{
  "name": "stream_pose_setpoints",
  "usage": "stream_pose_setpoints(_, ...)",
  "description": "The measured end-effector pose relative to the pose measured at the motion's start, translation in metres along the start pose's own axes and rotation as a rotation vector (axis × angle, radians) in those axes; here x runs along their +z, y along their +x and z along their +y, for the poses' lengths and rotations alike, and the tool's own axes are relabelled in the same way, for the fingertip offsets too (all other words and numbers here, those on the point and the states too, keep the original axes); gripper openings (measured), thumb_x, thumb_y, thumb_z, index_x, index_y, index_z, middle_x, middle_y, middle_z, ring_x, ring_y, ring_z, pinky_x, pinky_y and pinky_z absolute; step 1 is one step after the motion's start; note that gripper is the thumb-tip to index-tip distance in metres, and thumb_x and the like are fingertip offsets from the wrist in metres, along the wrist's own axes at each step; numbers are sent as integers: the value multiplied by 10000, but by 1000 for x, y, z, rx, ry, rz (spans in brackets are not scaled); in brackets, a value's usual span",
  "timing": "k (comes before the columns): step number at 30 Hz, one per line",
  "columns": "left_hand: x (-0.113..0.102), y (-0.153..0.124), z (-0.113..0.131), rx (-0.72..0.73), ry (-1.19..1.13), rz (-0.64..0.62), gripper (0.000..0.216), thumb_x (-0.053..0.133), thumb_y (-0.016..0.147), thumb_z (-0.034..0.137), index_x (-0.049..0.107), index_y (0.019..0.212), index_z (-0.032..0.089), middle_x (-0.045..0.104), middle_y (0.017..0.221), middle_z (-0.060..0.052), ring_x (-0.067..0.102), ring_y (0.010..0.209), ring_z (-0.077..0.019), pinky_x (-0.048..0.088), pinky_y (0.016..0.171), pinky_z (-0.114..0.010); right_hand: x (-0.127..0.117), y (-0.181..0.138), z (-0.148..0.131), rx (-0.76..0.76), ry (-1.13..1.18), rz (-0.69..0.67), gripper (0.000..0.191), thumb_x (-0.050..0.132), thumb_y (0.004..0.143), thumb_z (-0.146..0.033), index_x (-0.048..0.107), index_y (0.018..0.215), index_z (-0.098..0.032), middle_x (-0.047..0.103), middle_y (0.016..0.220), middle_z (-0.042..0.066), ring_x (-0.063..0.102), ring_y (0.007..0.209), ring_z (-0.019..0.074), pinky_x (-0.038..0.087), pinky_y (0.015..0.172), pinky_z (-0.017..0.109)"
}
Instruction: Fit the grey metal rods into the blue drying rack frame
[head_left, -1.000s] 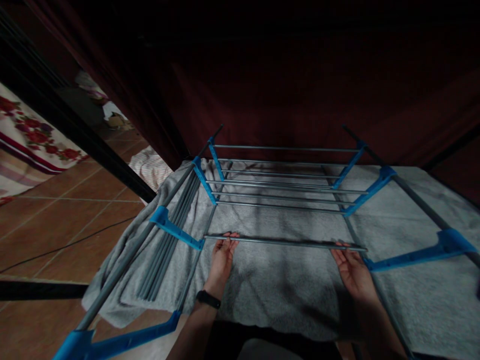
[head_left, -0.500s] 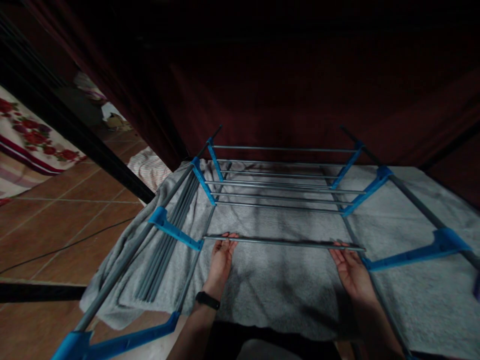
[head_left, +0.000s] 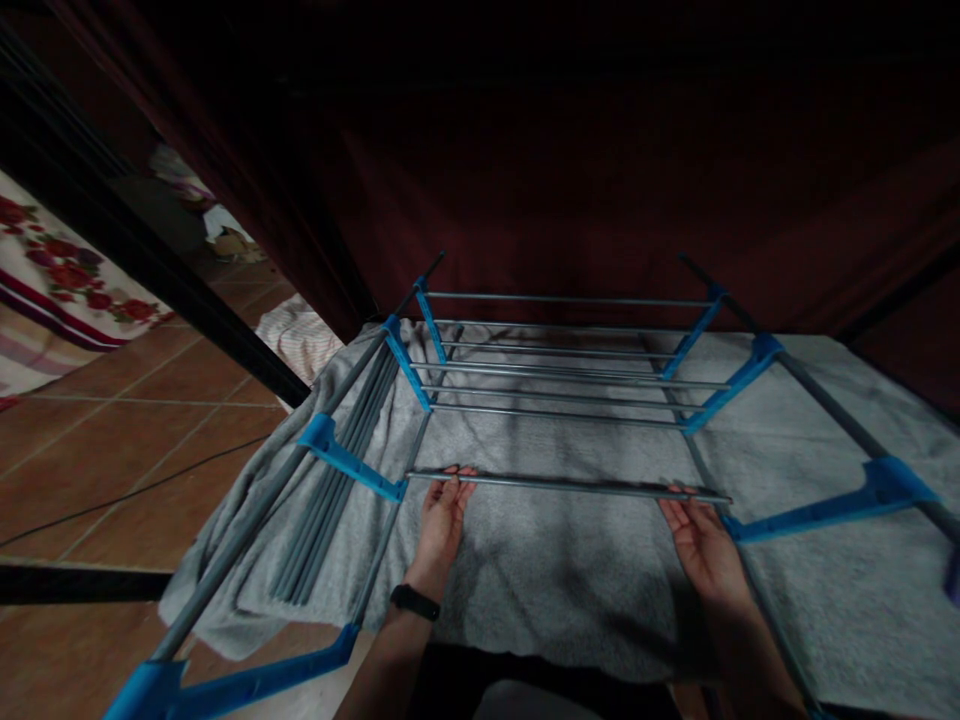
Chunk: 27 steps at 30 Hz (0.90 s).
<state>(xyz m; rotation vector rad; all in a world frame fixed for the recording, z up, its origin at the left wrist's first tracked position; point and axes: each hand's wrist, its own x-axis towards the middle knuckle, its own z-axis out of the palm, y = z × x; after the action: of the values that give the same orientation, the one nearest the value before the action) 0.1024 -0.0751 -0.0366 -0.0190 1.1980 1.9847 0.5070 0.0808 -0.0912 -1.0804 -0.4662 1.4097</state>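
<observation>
A thin grey metal rod (head_left: pixel 562 485) lies level across the rack frame, held near both ends. My left hand (head_left: pixel 444 512) pinches it close to the left blue bracket (head_left: pixel 352 459), a dark band on the wrist. My right hand (head_left: pixel 699 535) is palm up under the other end, fingers curled against it beside the right blue bracket (head_left: pixel 817 515). The left end touches or nearly touches its bracket; I cannot tell whether it is seated. Farther back, several rods (head_left: pixel 562 411) span two pairs of blue brackets.
Loose grey tubes (head_left: pixel 337 490) lie on the grey blanket (head_left: pixel 525 590) left of the rack. Side poles (head_left: pixel 247 535) of the rack run toward me. A dark red curtain (head_left: pixel 540 200) hangs behind, and a black post (head_left: pixel 165 255) slants at left above the tiled floor (head_left: pixel 150 430).
</observation>
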Motion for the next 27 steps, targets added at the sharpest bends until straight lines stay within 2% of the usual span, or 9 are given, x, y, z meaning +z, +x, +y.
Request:
stream_pose_setpoints(5, 4, -1, 3, -31, -25, 24, 219, 947, 830, 96, 782, 935, 196, 872, 996, -49, 861, 1011, -214, 657, 1101, -395, 0, 1, -1, 15, 8, 16, 222, 993, 731, -304, 812, 859, -306, 862, 1003, -1, 838, 1117, 252, 558, 1303, 497)
stream_pose_setpoints(10, 9, -5, 8, -66, -54, 37, 162, 834, 918, 36, 777, 929, 187, 868, 986, -64, 862, 984, -197, 676, 1060, -357, 2, 2, -2, 30, 20, 36, 211, 973, 712, -263, 793, 820, -290, 846, 984, 21, 824, 1128, 266, 558, 1293, 482)
stream_pose_setpoints(14, 11, -6, 13, -105, -60, 48, 127, 817, 957, 57, 787, 964, 180, 865, 997, -88, 868, 985, -210, 681, 1092, -386, 3, 2, -3, 24, 6, 20, 202, 963, 728, -285, 782, 815, -305, 833, 956, 19, 826, 1120, 287, 587, 1263, 499)
stream_pose_setpoints(18, 10, -6, 18, -120, -46, 49, 71, 798, 1013, 103, 789, 981, 166, 866, 1006, -103, 860, 931, -194, 701, 1048, -375, 2, 4, -3, 37, 19, 31, 208, 967, 735, -273, 776, 816, -292, 825, 914, 6, 822, 983, 247, 589, 1267, 499)
stream_pose_setpoints(23, 13, -9, 24, -126, -32, 71, 155, 737, 1062, 82, 757, 929, 160, 849, 933, -89, 835, 814, -161, 717, 943, -326, 3, 6, -4, 26, 16, 0, 265, 1007, 752, -336, 759, 829, -282, 806, 858, -9, 829, 935, 235, 603, 1264, 529)
stream_pose_setpoints(27, 19, -12, 30, -119, -35, 69, 189, 696, 1071, 53, 751, 930, 166, 850, 912, -82, 843, 809, -160, 715, 905, -307, 8, 4, -8, 59, 17, 11, 281, 1014, 760, -331, 753, 840, -266, 818, 873, -15, 828, 875, 203, 635, 1230, 521)
